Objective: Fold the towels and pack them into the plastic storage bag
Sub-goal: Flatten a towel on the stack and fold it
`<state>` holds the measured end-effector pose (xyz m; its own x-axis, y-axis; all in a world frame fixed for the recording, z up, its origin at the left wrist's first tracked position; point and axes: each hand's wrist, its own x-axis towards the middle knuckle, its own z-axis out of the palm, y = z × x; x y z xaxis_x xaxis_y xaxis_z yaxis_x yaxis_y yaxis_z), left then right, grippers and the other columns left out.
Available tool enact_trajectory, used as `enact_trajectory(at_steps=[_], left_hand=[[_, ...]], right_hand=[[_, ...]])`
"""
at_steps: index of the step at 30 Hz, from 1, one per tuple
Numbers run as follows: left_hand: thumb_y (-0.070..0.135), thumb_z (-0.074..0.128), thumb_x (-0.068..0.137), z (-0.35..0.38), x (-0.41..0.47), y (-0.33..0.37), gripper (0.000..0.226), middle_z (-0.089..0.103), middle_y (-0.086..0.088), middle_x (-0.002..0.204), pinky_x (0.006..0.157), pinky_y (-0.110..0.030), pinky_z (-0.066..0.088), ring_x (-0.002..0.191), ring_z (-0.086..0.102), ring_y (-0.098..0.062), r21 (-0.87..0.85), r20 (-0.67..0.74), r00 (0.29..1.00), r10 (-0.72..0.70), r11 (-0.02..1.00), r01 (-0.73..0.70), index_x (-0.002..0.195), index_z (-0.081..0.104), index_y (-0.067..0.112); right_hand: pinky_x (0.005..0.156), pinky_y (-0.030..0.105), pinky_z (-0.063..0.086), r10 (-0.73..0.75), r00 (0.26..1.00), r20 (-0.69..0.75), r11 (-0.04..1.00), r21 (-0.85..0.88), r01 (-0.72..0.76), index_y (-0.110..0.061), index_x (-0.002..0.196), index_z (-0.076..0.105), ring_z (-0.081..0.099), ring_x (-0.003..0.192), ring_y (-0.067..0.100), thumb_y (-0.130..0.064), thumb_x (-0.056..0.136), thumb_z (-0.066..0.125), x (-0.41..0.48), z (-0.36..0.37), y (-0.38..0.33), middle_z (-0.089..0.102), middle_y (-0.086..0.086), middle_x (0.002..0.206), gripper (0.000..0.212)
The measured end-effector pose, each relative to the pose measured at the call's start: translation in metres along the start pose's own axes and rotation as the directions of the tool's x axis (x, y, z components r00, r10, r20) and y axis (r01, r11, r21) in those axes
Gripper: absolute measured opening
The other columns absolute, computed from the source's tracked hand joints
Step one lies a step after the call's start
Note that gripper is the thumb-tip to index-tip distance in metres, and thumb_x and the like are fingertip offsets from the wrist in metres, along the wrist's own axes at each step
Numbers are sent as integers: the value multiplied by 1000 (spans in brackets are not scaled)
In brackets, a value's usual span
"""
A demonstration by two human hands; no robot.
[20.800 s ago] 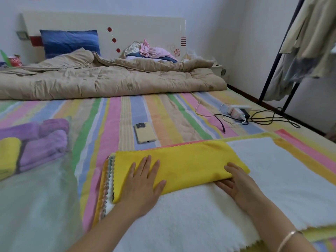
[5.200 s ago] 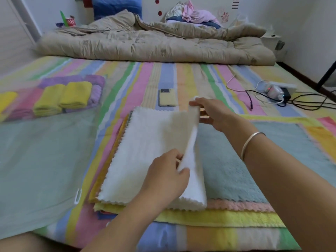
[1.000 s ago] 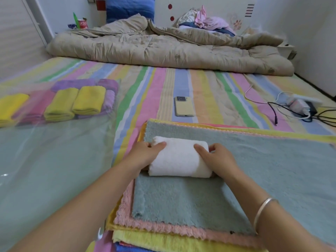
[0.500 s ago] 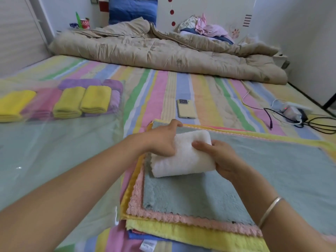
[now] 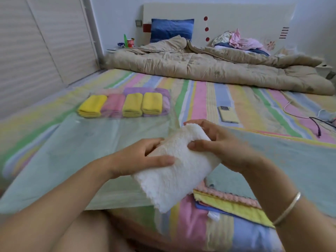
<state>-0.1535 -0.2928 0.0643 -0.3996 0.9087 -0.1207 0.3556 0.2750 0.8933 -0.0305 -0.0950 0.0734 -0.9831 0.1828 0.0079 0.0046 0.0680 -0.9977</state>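
Observation:
A folded white towel (image 5: 179, 168) is lifted off the bed, tilted with its far end higher. My left hand (image 5: 141, 157) grips its left side, thumb on top. My right hand (image 5: 216, 142) grips its upper right end. To the left lies the clear plastic storage bag (image 5: 78, 148), flat on the bed. At its far end sit several folded towels: yellow ones (image 5: 141, 104), a pink one (image 5: 113, 106) and purple ones (image 5: 143, 90). A stack of flat towels lies at the right, grey-green on top (image 5: 291, 160), with pink and yellow edges (image 5: 234, 204) showing below.
A yellow phone (image 5: 227, 114) lies on the striped sheet beyond my hands. Charger cables (image 5: 318, 122) trail at the right edge. A beige quilt (image 5: 209, 68) is bunched across the head of the bed. A shuttered wall runs along the left.
Both hands have lifted the rolled white towel off the grey-green towel and carried it left, toward the bag. The view has swung left too.

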Motion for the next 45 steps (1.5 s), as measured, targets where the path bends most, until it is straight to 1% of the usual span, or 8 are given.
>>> enact_trajectory(at_steps=[5,7,10,15,22,27,37,45], left_hand=[[49,73,75,-35,-76,-53,35,75,9,100,77,-27,56,93,70,-11,-171,-293,946,-141,981,93,103,68,28],[65,78,57,-44,-103,-71,52,75,12,97,76,-26,54,91,71,-9,-275,-452,873,-183,960,59,98,71,34],[71,78,49,-48,-136,-99,76,75,8,103,81,-32,51,94,71,-11,-466,-583,750,-312,885,6,109,67,26],[32,64,82,-39,-167,-122,28,76,4,98,66,-20,55,86,72,-10,-620,-563,687,-459,784,16,105,67,17],[54,81,61,-33,-177,-120,56,75,10,98,64,-14,53,95,70,-10,-506,-474,804,-359,858,85,106,67,23],[25,67,86,-12,-152,-94,21,76,3,96,70,-20,53,88,72,-10,-384,-220,902,-372,883,271,105,68,18],[32,68,88,-60,-74,-107,36,74,-11,102,72,-33,58,89,72,-25,-819,-415,708,-571,573,-19,113,69,7],[35,63,92,-119,-30,-149,53,56,-19,131,100,-40,40,122,53,-35,-399,-765,378,-522,844,358,130,53,-1]], right_hand=[[76,33,56,35,995,-93,998,-40,-39,-15,116,59,64,84,12,-26,94,61,39,77,27,68,-1,94,26],[79,32,56,-88,990,-106,933,-356,45,-17,108,61,64,87,11,-29,94,60,50,94,44,67,-4,94,19],[87,31,48,-140,962,233,502,-821,272,-31,107,60,53,104,7,-54,78,69,55,112,71,60,-13,108,38],[88,31,43,-35,894,446,106,-888,447,-31,120,51,47,115,12,-60,69,70,51,129,105,53,-11,124,61],[82,31,50,-65,981,185,447,-873,194,-33,102,68,66,93,11,-43,91,60,54,119,104,71,-15,99,18],[72,34,56,-334,942,-12,583,-788,197,-25,85,69,67,68,-4,-22,94,58,64,120,78,71,-17,74,15],[68,37,57,-581,812,-64,547,-769,331,-17,92,72,70,74,3,-24,95,59,58,110,16,75,-10,79,15],[68,31,56,-360,910,205,501,-781,374,-26,77,73,65,70,-6,-32,86,69,59,103,-8,69,-19,69,12]])
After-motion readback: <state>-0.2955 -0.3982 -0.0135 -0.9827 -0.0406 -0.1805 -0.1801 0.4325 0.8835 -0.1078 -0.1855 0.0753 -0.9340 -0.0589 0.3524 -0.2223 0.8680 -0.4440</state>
